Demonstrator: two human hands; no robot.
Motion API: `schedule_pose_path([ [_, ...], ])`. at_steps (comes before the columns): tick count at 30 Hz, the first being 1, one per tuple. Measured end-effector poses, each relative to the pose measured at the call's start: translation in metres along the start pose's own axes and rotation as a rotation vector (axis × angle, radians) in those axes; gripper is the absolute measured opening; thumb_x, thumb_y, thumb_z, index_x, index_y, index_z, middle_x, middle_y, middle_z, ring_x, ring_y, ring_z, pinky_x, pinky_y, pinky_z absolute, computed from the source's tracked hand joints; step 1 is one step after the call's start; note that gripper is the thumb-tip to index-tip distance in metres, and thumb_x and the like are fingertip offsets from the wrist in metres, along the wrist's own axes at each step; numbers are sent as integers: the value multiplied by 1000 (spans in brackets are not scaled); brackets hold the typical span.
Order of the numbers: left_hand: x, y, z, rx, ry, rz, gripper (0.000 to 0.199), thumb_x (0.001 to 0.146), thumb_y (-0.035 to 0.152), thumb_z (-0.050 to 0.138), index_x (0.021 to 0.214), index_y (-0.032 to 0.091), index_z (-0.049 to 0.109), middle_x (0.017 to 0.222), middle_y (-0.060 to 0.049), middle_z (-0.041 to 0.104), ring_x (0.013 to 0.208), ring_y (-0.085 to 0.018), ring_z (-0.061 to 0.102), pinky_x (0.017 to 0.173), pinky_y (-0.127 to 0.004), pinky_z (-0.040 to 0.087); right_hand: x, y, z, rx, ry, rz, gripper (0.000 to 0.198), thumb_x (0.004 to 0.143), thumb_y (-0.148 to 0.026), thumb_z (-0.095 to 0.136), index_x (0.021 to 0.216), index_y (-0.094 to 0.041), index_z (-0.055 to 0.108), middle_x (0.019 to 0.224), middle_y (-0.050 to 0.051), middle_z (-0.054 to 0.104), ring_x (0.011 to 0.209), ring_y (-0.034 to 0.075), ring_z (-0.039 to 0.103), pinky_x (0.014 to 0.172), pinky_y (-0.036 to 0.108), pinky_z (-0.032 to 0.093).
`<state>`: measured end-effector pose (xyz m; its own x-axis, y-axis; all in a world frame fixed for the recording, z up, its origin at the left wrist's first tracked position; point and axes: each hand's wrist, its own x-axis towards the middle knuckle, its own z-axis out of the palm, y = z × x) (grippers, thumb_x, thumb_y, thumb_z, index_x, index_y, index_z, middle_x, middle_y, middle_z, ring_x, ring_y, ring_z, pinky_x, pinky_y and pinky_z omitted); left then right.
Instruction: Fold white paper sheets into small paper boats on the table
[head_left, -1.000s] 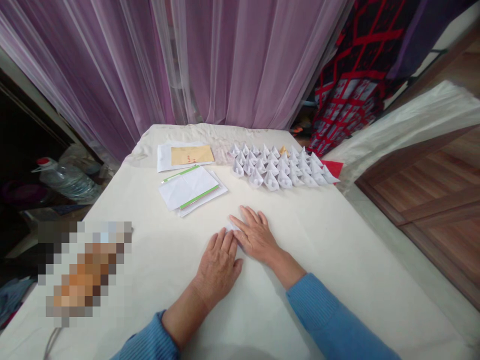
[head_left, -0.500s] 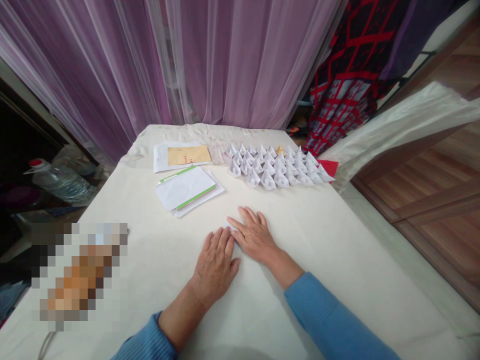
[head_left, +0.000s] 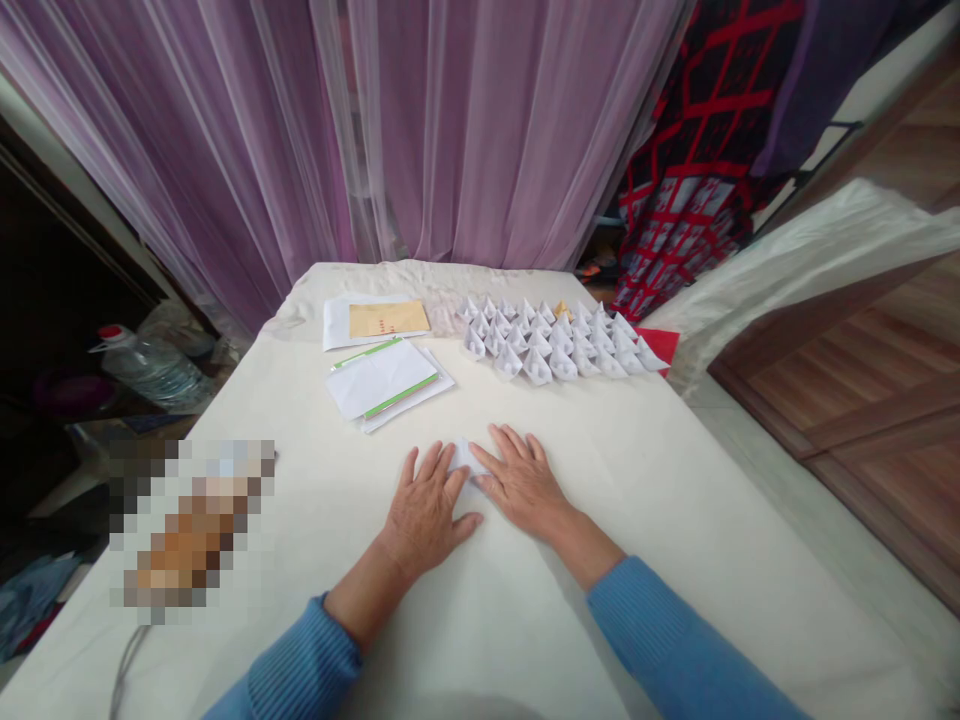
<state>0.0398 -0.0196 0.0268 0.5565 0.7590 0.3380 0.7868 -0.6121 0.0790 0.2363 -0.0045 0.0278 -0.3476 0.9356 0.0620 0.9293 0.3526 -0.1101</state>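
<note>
A small piece of folded white paper (head_left: pixel 466 458) lies flat on the white-covered table (head_left: pixel 675 520), mostly hidden under my fingers. My left hand (head_left: pixel 427 500) rests on its left side, fingers spread and pointing forward. On the paper's right side lies my right hand (head_left: pixel 523 478), its fingers also stretched out and apart. Both palms face down, and the paper shows in the gap between them. Beyond my right hand stand several rows of folded white paper boats (head_left: pixel 551 340), with one yellowish boat (head_left: pixel 562 310) in the back row.
Stacked white sheets with green strips (head_left: pixel 386 378) lie beyond my left hand, and a tan envelope (head_left: pixel 388 319) sits on white paper behind them. A red sheet (head_left: pixel 661 346) shows beside the boats. At left are a pixelated object (head_left: pixel 195 530) and a large water bottle (head_left: pixel 146 365).
My hands have moved apart, so more of the white paper shows between them. The view has shifted slightly, moving the table's contents a little to the right.
</note>
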Motion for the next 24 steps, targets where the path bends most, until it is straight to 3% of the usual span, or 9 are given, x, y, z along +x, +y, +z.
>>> schedule_pose_path([
  [12, -8, 6, -5, 88, -13, -39, 53, 89, 54, 52, 130, 22, 58, 140, -16, 53, 131, -33, 47, 109, -55, 32, -37, 12, -2, 0, -12, 24, 49, 99, -49, 37, 145, -33, 42, 156, 11, 29, 143, 30, 25, 112, 55, 20],
  [24, -27, 8, -11, 93, 0, -86, 52, 91, 50, 50, 134, 22, 55, 138, -15, 55, 129, -33, 49, 110, -55, 32, -40, 12, -2, 5, 35, 11, 47, 98, -47, 41, 143, -32, 45, 154, 13, 33, 142, 31, 29, 110, 56, 23],
])
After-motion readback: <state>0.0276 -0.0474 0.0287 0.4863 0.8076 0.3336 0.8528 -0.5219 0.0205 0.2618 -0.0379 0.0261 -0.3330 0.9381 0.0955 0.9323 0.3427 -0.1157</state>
